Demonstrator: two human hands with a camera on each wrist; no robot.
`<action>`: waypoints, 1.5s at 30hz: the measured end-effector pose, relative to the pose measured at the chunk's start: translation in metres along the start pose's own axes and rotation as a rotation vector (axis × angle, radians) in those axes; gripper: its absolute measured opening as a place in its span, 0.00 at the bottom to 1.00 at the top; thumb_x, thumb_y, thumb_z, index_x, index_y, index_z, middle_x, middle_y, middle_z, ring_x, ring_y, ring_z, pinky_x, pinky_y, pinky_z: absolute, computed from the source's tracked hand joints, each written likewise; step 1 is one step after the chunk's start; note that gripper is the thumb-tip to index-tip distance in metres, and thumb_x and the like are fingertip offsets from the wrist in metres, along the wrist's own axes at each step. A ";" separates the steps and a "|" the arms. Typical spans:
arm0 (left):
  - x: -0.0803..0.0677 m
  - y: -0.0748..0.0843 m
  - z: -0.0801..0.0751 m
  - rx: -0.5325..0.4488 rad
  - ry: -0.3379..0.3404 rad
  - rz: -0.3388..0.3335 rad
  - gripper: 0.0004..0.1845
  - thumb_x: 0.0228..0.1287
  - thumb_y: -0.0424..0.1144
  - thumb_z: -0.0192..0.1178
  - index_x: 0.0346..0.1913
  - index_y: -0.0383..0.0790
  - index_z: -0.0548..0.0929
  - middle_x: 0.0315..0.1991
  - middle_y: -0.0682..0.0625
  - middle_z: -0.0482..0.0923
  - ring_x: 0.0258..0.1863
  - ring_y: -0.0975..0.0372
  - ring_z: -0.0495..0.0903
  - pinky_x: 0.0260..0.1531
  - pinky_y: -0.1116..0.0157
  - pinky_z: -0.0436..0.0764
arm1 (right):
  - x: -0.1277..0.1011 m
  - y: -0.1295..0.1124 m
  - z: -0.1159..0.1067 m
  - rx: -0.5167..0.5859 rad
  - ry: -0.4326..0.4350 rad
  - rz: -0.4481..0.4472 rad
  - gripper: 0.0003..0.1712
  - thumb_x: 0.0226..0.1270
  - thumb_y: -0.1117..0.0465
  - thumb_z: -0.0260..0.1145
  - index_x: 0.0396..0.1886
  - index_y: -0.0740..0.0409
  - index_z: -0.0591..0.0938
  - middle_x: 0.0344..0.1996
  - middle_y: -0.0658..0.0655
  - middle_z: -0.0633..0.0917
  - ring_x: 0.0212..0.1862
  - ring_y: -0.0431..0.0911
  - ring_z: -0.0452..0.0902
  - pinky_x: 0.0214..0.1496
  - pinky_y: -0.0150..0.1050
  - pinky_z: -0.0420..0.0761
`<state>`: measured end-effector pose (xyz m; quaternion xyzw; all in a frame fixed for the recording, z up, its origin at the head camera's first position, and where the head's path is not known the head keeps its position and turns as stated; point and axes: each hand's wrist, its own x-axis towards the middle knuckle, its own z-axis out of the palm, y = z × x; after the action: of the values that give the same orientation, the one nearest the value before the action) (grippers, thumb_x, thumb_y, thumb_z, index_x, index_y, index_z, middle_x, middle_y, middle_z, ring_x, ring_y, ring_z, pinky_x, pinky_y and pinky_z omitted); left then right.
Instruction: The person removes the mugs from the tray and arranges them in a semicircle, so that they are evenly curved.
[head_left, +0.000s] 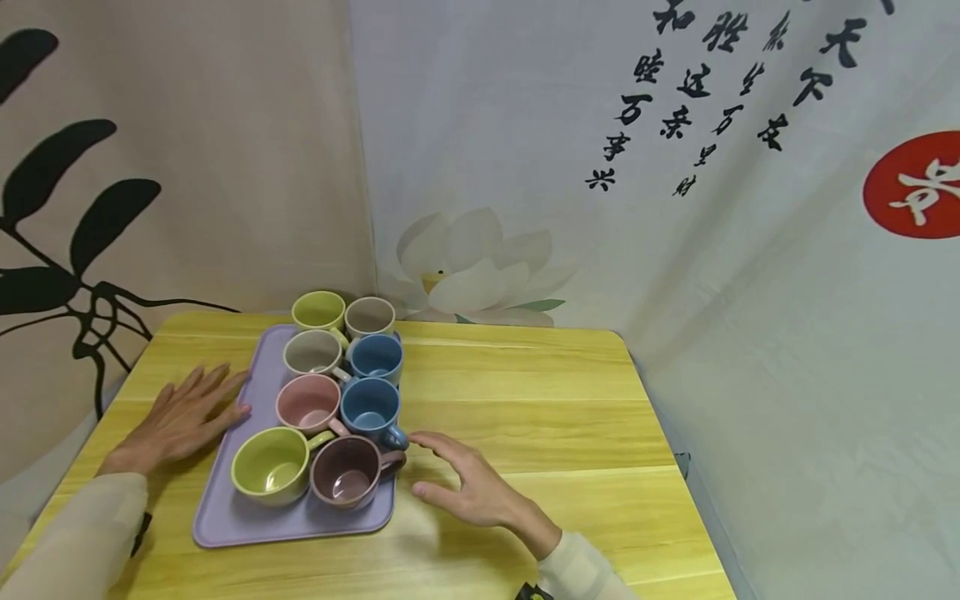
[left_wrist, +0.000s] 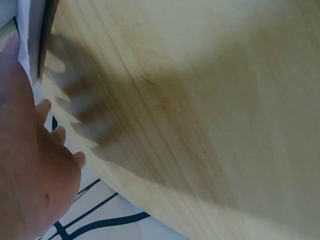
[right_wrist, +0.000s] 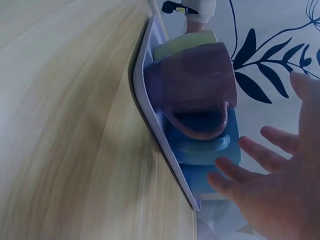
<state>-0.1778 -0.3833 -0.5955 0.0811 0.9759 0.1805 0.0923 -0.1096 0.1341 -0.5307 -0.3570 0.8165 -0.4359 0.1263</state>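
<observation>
A lilac tray (head_left: pixel 262 375) carries two rows of mugs with their handles toward the right. The left row has a front lime mug (head_left: pixel 262 471), a pink mug (head_left: pixel 303 408), a pale grey mug (head_left: pixel 307 354) and another lime mug (head_left: pixel 315 310). In the right row stand a plum mug (head_left: pixel 347 479), two blue mugs (head_left: pixel 363 421) and a taupe mug (head_left: pixel 367 315). My left hand (head_left: pixel 180 417) spreads its fingers at the tray's left edge. With fingers extended, my right hand (head_left: pixel 480 487) is beside the plum mug's handle (right_wrist: pixel 200 132) and the nearer blue mug's handle, holding nothing.
The tray lies on the left part of a wood-grain table (head_left: pixel 525 392). Behind the table hangs a light cloth backdrop (head_left: pixel 480 150) printed with a lotus, dark leaves and black characters. The table's rounded back right corner meets the cloth closely.
</observation>
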 end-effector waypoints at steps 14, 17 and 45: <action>0.003 -0.005 0.006 0.008 -0.019 -0.022 0.46 0.88 0.72 0.45 0.95 0.53 0.47 0.91 0.24 0.46 0.86 0.17 0.42 0.77 0.13 0.39 | 0.011 0.003 0.011 -0.032 -0.065 -0.051 0.36 0.87 0.51 0.67 0.86 0.57 0.72 0.83 0.57 0.79 0.79 0.51 0.81 0.80 0.47 0.83; 0.002 -0.006 0.007 0.003 -0.015 -0.023 0.47 0.87 0.72 0.45 0.95 0.54 0.47 0.91 0.24 0.45 0.86 0.17 0.42 0.77 0.13 0.39 | 0.014 0.002 0.013 -0.071 -0.076 -0.074 0.37 0.86 0.52 0.68 0.86 0.58 0.71 0.82 0.57 0.79 0.78 0.51 0.82 0.80 0.46 0.83; 0.002 -0.007 0.010 0.009 0.010 -0.011 0.44 0.89 0.69 0.45 0.95 0.53 0.48 0.91 0.25 0.46 0.87 0.18 0.41 0.77 0.13 0.39 | 0.031 0.007 0.027 -0.067 -0.116 -0.009 0.13 0.92 0.58 0.61 0.57 0.60 0.89 0.44 0.55 0.92 0.44 0.31 0.79 0.49 0.19 0.80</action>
<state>-0.1782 -0.3860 -0.6077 0.0753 0.9776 0.1759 0.0880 -0.1209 0.0989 -0.5489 -0.3892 0.8205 -0.3873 0.1592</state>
